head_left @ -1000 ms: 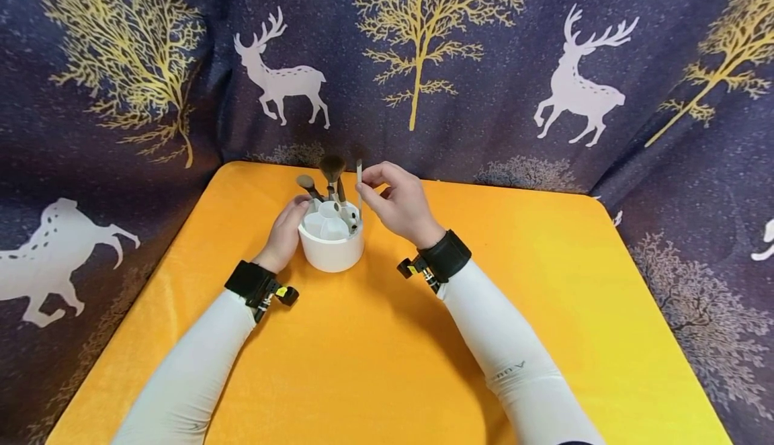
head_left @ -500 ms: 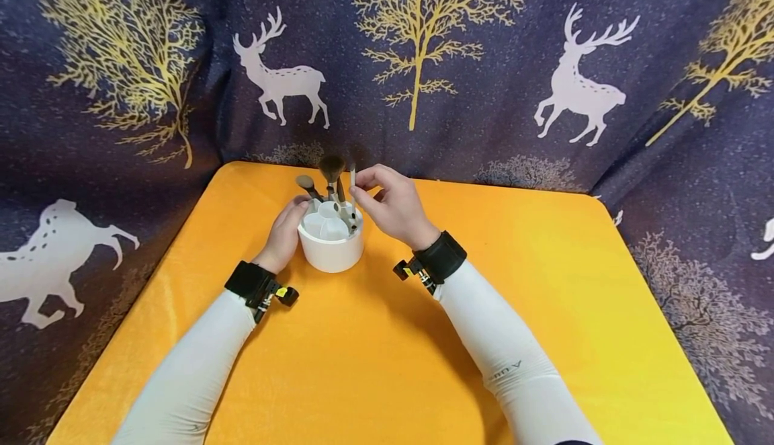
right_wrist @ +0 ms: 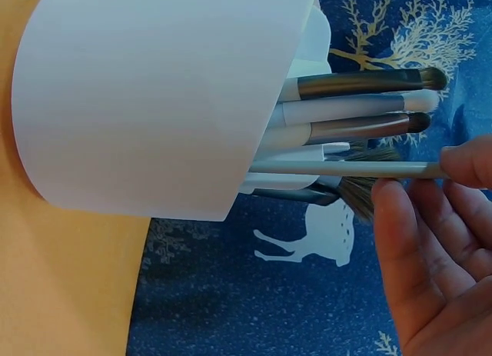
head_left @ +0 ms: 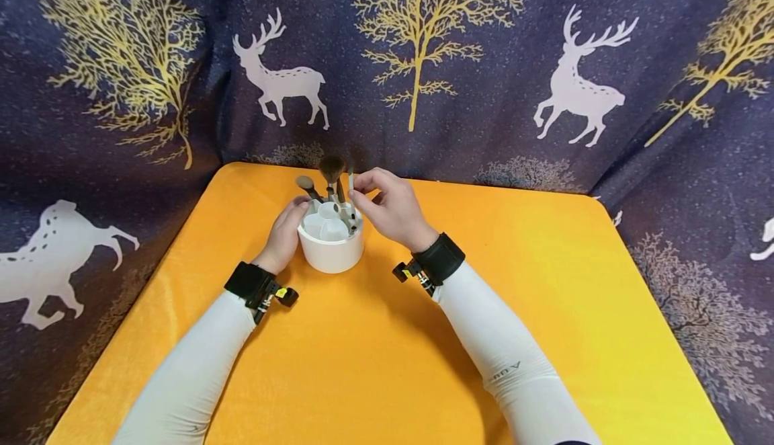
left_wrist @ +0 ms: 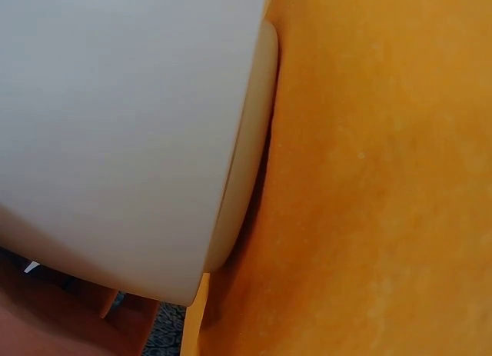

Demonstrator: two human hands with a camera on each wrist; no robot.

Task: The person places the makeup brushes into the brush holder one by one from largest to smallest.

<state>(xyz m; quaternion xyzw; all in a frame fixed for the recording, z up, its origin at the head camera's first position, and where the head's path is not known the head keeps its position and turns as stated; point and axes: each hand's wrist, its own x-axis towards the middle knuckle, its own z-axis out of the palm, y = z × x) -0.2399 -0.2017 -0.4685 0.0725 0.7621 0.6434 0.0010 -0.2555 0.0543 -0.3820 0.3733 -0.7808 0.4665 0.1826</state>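
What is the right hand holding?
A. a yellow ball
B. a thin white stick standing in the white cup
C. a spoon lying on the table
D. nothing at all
B. The right hand pinches the top of a thin white stick, whose lower end sits inside the white cup among the brushes.

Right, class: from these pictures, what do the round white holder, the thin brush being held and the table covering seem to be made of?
Holder: probably plastic or glazed ceramic; smooth, plain white wall with a soft sheen.
Thin brush, pinched by the right hand: pale, smooth handle, likely plastic or painted wood; its tip is hidden behind the fingers.
Table covering: orange fabric, seemingly velvety; soft mottled nap with a slight shine.
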